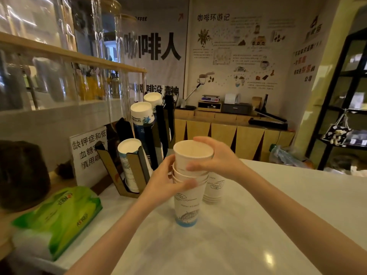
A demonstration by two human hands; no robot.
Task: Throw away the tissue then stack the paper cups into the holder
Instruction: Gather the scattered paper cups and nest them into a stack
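White counter (258, 225) in a coffee shop is holding a small stack of paper cups (187, 197), and the right hand (216, 155) is wrapping its fingers around the top cup (192, 155) to push it down into the others. The left hand (168, 181) is curling around the stack's rims, probably to keep it from tipping. Another upside-down cup pile (215, 187) is standing just behind, and the cup holder (137, 161) is waiting near the left, already holding cups beside a green tissue pack (59, 217).

White counter (258, 225) carries cup stack (186, 207), second cups (215, 187), holder (131, 165), tissue pack (59, 217).
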